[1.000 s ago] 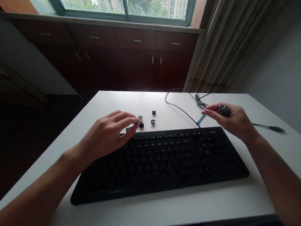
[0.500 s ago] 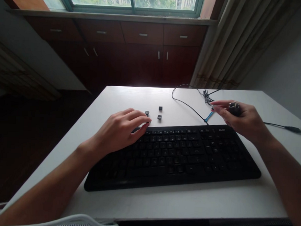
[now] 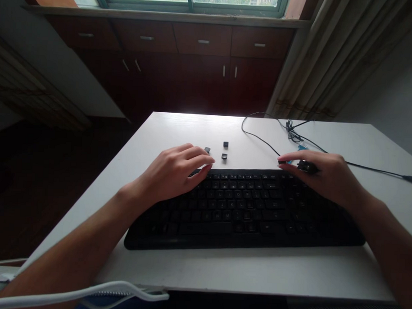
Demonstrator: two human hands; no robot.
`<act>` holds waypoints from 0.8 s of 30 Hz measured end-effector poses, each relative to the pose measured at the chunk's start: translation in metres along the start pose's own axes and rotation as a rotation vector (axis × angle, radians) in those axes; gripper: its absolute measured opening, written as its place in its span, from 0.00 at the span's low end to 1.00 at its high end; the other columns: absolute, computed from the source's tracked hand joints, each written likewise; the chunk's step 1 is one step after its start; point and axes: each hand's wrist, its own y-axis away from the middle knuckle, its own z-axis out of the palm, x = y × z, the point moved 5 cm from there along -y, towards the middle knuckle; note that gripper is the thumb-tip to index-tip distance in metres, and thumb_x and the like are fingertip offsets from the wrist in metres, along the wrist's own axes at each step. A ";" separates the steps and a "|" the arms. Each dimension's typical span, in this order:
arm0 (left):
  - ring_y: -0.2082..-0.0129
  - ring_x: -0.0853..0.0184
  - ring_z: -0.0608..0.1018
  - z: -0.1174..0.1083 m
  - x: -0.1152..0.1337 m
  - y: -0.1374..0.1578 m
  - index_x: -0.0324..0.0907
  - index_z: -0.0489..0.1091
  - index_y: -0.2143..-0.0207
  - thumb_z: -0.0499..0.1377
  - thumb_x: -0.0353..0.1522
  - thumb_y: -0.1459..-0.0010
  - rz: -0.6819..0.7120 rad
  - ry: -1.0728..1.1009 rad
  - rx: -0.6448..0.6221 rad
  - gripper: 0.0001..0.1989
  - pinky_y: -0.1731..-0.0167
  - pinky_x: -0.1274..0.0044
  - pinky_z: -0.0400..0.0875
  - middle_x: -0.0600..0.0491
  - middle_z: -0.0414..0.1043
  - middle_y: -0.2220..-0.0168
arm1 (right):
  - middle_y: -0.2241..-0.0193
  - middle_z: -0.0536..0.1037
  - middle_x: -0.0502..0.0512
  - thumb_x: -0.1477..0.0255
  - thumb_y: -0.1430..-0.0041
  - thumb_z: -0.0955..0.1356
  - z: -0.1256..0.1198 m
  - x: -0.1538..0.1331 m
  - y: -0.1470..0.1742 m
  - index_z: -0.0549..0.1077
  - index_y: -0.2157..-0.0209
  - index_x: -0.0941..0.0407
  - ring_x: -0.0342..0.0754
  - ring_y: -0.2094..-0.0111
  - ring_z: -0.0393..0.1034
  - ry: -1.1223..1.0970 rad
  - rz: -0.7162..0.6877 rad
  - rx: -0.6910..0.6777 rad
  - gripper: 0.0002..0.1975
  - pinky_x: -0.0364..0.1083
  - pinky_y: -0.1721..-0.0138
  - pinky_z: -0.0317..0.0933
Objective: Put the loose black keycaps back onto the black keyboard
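My left hand (image 3: 180,171) lies across the upper left of the black keyboard (image 3: 203,244). Its thumb and index fingertips come together by the back edge; whatever may be between them is hidden. My right hand (image 3: 323,174) is over the keyboard's back right corner, with thumb and index finger pinching a small black keycap (image 3: 282,161). A dark piece with metal parts (image 3: 307,166) is tucked in the same hand's curled fingers; its kind is unclear. Near the left fingertips sit loose keycaps (image 3: 225,144). Behind the right hand shows a blue brush (image 3: 301,148) with pale bristles, partly covered.
A thin black cable (image 3: 257,137) loops over the white table (image 3: 180,126) to a tied bundle (image 3: 292,130). Its plug end (image 3: 411,179) lies at the right edge. A white curved rail or cord (image 3: 120,284) crosses the near left.
My right hand has lowered and shifted left towards the keyboard's back edge, carrying the keycap. The brush's bristles have come into view. My left hand stays by the back edge. The view has tilted slightly.
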 end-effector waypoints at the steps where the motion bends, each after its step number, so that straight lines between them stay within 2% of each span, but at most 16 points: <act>1: 0.59 0.65 0.80 0.000 0.000 0.000 0.43 0.76 0.54 0.59 0.30 0.33 -0.001 0.000 0.001 0.08 0.60 0.73 0.77 0.52 0.80 0.57 | 0.60 0.85 0.50 0.67 0.35 0.72 0.001 -0.002 0.000 0.80 0.54 0.48 0.51 0.62 0.80 0.006 -0.021 -0.012 0.09 0.50 0.59 0.73; 7: 0.59 0.65 0.80 0.001 0.000 0.000 0.43 0.76 0.54 0.59 0.29 0.33 0.006 -0.006 -0.001 0.07 0.60 0.73 0.77 0.52 0.80 0.57 | 0.64 0.85 0.48 0.65 0.40 0.76 0.005 -0.013 0.000 0.81 0.57 0.48 0.49 0.65 0.80 -0.082 -0.110 -0.030 0.09 0.48 0.61 0.72; 13: 0.59 0.65 0.80 0.001 0.001 0.000 0.43 0.76 0.55 0.58 0.30 0.32 -0.008 0.000 -0.004 0.08 0.60 0.73 0.77 0.52 0.80 0.58 | 0.66 0.85 0.48 0.66 0.43 0.78 0.003 -0.021 -0.001 0.81 0.59 0.48 0.48 0.68 0.80 -0.171 -0.090 0.007 0.10 0.46 0.64 0.73; 18: 0.59 0.65 0.80 0.001 0.002 -0.002 0.43 0.77 0.56 0.58 0.31 0.32 -0.013 0.000 -0.015 0.08 0.61 0.73 0.77 0.52 0.80 0.58 | 0.63 0.86 0.50 0.71 0.42 0.77 0.003 -0.029 -0.002 0.81 0.55 0.46 0.48 0.69 0.80 -0.316 -0.107 0.002 0.13 0.47 0.69 0.74; 24: 0.59 0.65 0.80 0.001 0.002 -0.002 0.44 0.77 0.55 0.57 0.31 0.31 -0.024 0.003 -0.019 0.09 0.59 0.73 0.77 0.51 0.80 0.57 | 0.66 0.85 0.50 0.72 0.44 0.78 0.006 -0.029 -0.001 0.81 0.58 0.47 0.49 0.70 0.79 -0.309 -0.105 -0.025 0.12 0.48 0.70 0.74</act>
